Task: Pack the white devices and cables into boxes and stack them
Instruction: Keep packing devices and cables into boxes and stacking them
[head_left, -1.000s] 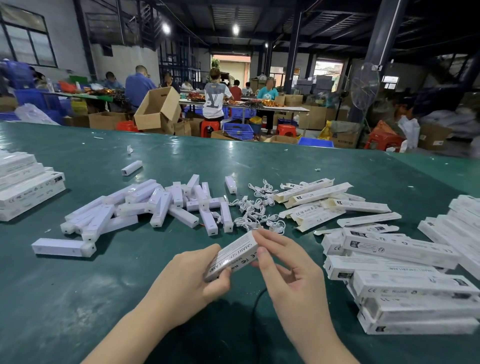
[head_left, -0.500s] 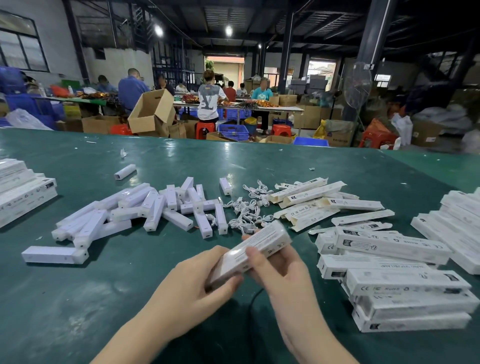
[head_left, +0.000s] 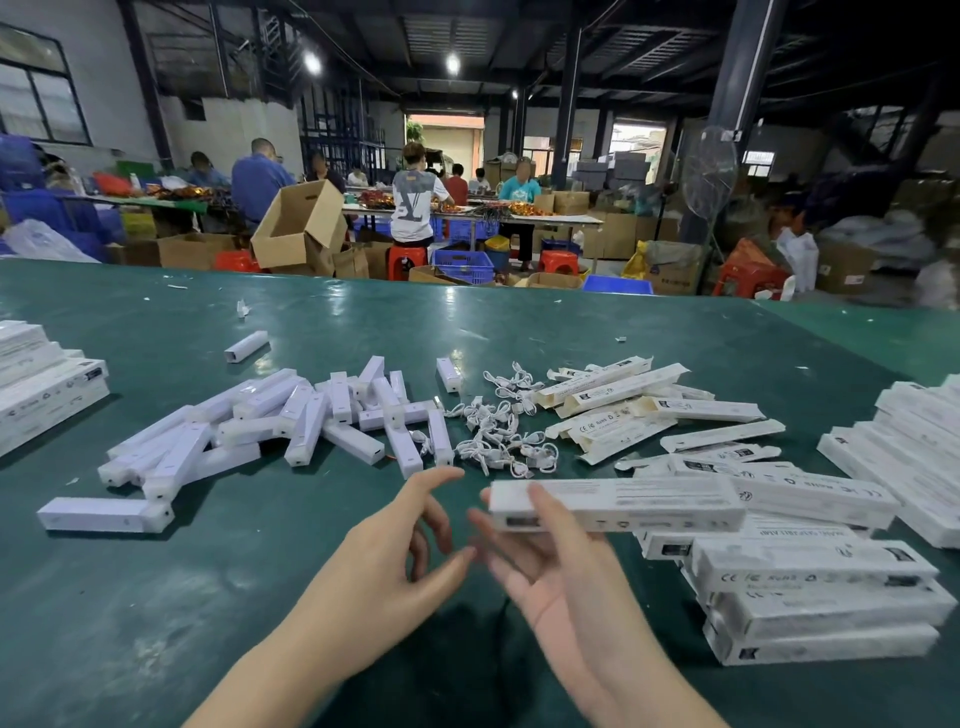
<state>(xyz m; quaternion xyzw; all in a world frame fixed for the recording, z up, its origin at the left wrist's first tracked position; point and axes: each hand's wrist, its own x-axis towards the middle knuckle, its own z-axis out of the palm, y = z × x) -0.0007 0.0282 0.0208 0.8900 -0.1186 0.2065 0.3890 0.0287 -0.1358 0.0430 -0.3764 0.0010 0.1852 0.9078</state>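
My right hand (head_left: 550, 566) holds a long white packed box (head_left: 618, 506) level above the table, thumb over its left end and fingers under it, pointing toward the stack of packed boxes (head_left: 821, 597) at the right. My left hand (head_left: 395, 561) hovers just left of it, fingers relaxed and holding nothing. A pile of white bar-shaped devices (head_left: 291, 421) lies ahead on the left. Small coiled white cables (head_left: 498, 431) lie in the middle. Flat unfilled boxes (head_left: 623, 400) lie behind them.
The green table (head_left: 156, 623) runs wide. More stacked white boxes sit at the far left (head_left: 36, 384) and far right (head_left: 909, 441). One device (head_left: 104, 514) lies alone near left, another (head_left: 247, 345) farther back. People work at tables beyond.
My left hand has let go of the box. My right hand has swung the box from tilted in front of me to level and rightward, toward the stack.
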